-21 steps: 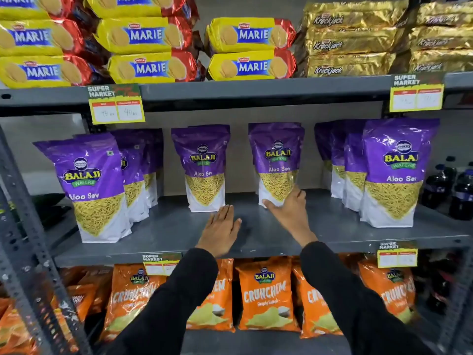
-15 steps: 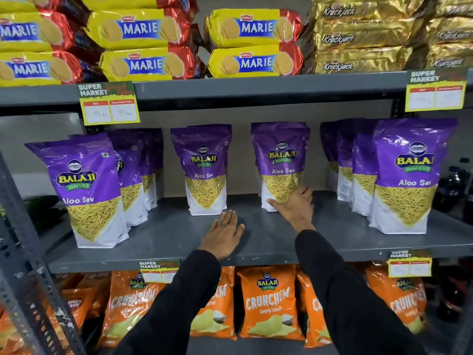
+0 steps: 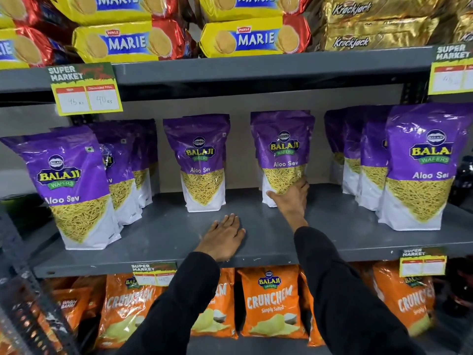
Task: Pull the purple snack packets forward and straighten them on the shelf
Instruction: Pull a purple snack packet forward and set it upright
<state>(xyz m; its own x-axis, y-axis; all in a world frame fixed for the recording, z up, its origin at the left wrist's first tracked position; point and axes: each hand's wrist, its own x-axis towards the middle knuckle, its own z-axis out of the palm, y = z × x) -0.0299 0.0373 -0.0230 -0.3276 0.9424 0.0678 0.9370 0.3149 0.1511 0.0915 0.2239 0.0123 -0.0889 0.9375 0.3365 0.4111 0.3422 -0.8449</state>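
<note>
Purple Aloo Sev packets stand upright on the grey middle shelf (image 3: 158,234). A row at the left has its front packet (image 3: 69,185) near the shelf edge, and a row at the right has its front packet (image 3: 419,170) forward too. Two packets stand further back in the middle: the centre-left packet (image 3: 202,160) and the centre-right packet (image 3: 282,149). My right hand (image 3: 290,197) wraps around the bottom of the centre-right packet, thumb on its left side. My left hand (image 3: 224,237) lies flat, palm down, on the shelf in front of the centre-left packet, touching no packet.
Yellow Marie biscuit packs (image 3: 245,38) and gold Krackjack packs (image 3: 378,24) fill the shelf above. Orange Crunchem packets (image 3: 271,301) stand on the shelf below. Price tags (image 3: 85,90) hang from the shelf edges. A grey perforated upright (image 3: 23,290) runs at the left.
My right hand has gone from touching the centre-right packet's base to closing around it. My left hand stays flat on the shelf. The camera has moved closer.
</note>
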